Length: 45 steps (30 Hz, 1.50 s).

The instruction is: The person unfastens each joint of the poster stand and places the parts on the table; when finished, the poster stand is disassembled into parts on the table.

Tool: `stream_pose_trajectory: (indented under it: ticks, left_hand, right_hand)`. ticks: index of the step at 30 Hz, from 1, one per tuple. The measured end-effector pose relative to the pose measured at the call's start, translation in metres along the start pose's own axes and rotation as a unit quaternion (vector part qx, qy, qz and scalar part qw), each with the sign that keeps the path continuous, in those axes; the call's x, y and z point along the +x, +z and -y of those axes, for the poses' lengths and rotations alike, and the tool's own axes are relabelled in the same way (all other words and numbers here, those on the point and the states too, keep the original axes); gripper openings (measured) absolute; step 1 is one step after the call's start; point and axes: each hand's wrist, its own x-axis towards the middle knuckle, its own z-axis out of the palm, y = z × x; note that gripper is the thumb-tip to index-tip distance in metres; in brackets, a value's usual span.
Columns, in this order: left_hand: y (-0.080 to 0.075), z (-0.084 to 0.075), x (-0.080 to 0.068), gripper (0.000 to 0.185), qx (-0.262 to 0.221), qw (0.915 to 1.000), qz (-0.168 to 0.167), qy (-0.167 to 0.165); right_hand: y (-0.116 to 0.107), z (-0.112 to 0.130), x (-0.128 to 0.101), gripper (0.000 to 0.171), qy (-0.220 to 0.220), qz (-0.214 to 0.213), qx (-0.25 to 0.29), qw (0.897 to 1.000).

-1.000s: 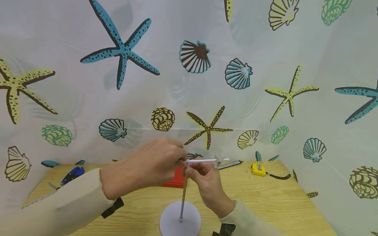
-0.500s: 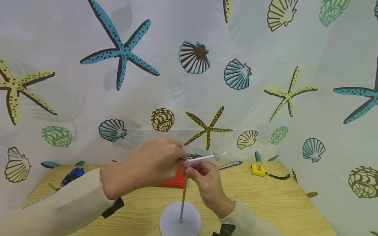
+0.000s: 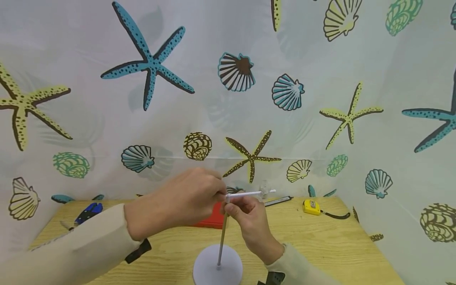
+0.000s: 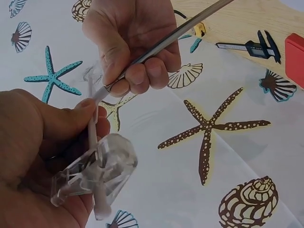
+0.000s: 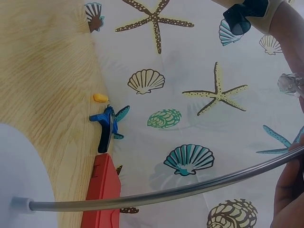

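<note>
We observed one stand [image 3: 217,270] on the bench [image 3: 320,237], its single rod [image 3: 222,237] upright. The right hand [image 3: 251,223] gripped the rod top; the left hand [image 3: 185,202] pinched one white stick [image 3: 249,193] carrying one clear clip [image 4: 95,173].

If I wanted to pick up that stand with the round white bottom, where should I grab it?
Grab the metal rod low down, just above the round white base, coming from the side. The rod stands upright and is thin enough for fingers to wrap around, while the base is flat and wide. The right hand already holds the rod's top, and the left hand pinches the white stick there.
</note>
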Motion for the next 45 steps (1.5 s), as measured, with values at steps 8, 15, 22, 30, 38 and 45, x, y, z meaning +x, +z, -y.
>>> stream_pose_trajectory:
  ticks: [8,15,22,30,38,45]
  left_hand:
    - [-0.001,0.001,0.000,0.005,0.014,0.9998,-0.016,0.006]
    - [-0.007,0.007,0.002,0.004,-0.010,0.9979,-0.064,0.000]
    - [-0.005,0.011,-0.004,0.004,-0.100,0.9910,-0.052,-0.073]
    - [0.004,0.019,-0.017,0.006,-0.166,0.9759,-0.063,-0.127]
    - [0.021,0.029,-0.033,0.006,-0.212,0.9581,-0.044,-0.187]
    - [0.045,0.042,-0.049,0.008,-0.277,0.9319,-0.033,-0.232]
  right_hand:
    - [-0.001,0.000,0.001,0.044,-0.017,0.012,-0.013,1.000]
    - [-0.002,0.001,0.004,0.008,-0.030,0.032,-0.010,0.999]
    - [-0.003,0.000,0.002,0.030,-0.055,0.032,-0.030,0.998]
    - [-0.001,-0.003,0.001,0.031,-0.104,0.033,-0.061,0.992]
    - [-0.003,-0.002,-0.001,0.018,-0.109,0.020,-0.104,0.988]
    - [-0.003,-0.002,-0.002,0.017,-0.110,0.022,-0.119,0.986]
